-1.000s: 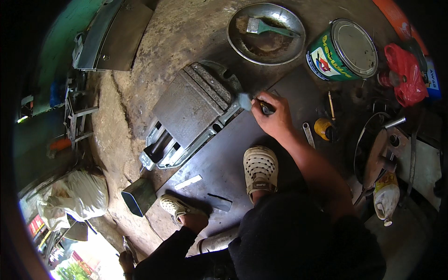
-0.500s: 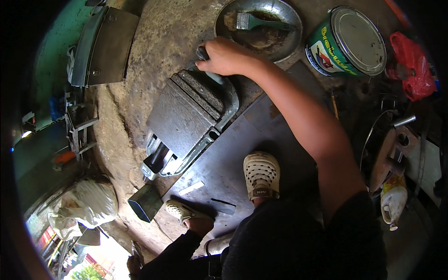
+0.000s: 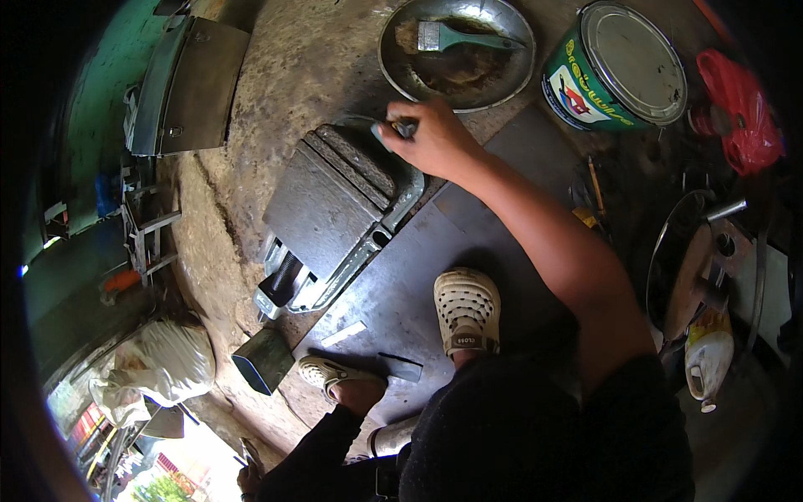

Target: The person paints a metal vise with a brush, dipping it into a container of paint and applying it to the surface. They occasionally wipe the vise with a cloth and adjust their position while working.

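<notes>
A heavy metal vise [image 3: 322, 213] lies on the ground, with a thick, rough dark metal bar [image 3: 355, 163] along its far jaw. At its far end, my right hand [image 3: 431, 138] is closed around a dark handle [image 3: 405, 127] that looks like the vise's crank grip. The fingers cover most of this handle. My left hand [image 3: 248, 478] appears small at the lower left edge, beside a narrow greyish object. Its fingers are too indistinct to read.
Beyond my right hand sits a round metal pan [image 3: 493, 96] holding a paintbrush [image 3: 468, 38]. A green paint bucket [image 3: 585, 84] stands at far right. My clog-covered feet [image 3: 467, 309] rest on a metal sheet [image 3: 527, 209]; a square tube [image 3: 261, 361] lies nearby.
My right hand has moved right and slightly nearer, still closed around the dark handle. The vise has stayed in place, and the view has shifted slightly.
</notes>
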`<state>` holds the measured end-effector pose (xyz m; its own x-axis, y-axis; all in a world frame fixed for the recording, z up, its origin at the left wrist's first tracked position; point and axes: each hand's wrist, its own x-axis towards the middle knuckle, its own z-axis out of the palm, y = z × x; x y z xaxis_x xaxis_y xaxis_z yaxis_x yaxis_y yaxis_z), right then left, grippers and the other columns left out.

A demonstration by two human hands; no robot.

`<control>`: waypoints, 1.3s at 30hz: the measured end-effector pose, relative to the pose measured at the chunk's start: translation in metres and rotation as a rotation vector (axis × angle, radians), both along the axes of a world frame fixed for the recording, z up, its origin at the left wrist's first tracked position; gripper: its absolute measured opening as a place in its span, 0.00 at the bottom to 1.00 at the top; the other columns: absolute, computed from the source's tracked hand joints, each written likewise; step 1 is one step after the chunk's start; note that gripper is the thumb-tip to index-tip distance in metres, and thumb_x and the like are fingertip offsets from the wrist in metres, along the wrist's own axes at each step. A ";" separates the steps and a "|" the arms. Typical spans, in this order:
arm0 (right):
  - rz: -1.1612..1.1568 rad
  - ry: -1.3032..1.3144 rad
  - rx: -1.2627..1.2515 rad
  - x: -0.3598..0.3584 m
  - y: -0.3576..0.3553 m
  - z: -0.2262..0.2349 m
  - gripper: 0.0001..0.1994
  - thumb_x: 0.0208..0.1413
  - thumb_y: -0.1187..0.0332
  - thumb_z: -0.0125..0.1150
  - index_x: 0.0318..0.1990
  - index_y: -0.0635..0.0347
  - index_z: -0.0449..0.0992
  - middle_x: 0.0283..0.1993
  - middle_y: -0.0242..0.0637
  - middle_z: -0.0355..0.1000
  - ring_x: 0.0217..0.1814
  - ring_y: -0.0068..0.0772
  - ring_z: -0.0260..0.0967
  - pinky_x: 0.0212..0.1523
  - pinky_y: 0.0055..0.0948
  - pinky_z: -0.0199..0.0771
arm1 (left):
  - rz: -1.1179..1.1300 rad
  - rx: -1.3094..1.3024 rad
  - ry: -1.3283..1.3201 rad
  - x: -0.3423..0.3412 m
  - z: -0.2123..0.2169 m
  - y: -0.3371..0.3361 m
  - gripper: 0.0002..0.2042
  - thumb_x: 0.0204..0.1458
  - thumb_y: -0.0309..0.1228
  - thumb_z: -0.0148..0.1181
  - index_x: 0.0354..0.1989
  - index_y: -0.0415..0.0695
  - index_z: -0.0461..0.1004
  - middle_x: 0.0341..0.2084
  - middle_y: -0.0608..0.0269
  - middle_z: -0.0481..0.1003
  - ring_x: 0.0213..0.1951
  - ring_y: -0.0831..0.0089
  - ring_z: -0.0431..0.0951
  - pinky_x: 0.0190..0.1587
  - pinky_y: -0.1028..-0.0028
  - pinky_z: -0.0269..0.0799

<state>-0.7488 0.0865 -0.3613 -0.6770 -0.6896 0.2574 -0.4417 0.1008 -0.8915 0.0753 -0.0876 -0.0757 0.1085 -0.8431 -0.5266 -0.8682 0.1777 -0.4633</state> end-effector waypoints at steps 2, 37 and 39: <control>0.074 -0.020 0.068 0.003 0.019 0.006 0.11 0.50 0.62 0.66 0.37 0.58 0.79 0.27 0.49 0.75 0.30 0.51 0.75 0.33 0.40 0.75 | 0.002 0.001 -0.001 0.004 -0.001 0.001 0.20 0.57 0.47 0.54 0.31 0.38 0.75 0.23 0.49 0.74 0.27 0.58 0.75 0.30 0.59 0.69; 0.109 -0.026 -0.091 0.000 0.027 -0.003 0.12 0.52 0.58 0.67 0.35 0.55 0.77 0.19 0.46 0.71 0.21 0.43 0.70 0.27 0.36 0.70 | 0.061 0.028 -0.096 0.012 -0.016 0.024 0.24 0.56 0.51 0.53 0.34 0.38 0.75 0.27 0.47 0.76 0.32 0.54 0.76 0.34 0.57 0.70; 0.171 -0.050 -0.100 -0.002 0.055 0.000 0.11 0.52 0.58 0.67 0.34 0.55 0.77 0.20 0.44 0.71 0.22 0.39 0.70 0.29 0.36 0.69 | 0.056 0.031 -0.096 0.011 -0.017 0.022 0.24 0.56 0.52 0.53 0.34 0.38 0.75 0.27 0.46 0.76 0.32 0.54 0.76 0.34 0.57 0.71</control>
<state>-0.7503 0.1418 -0.3609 -0.5655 -0.7686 0.2991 -0.3997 -0.0619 -0.9146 0.0863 -0.0652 -0.0931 0.2066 -0.8175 -0.5376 -0.8289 0.1456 -0.5401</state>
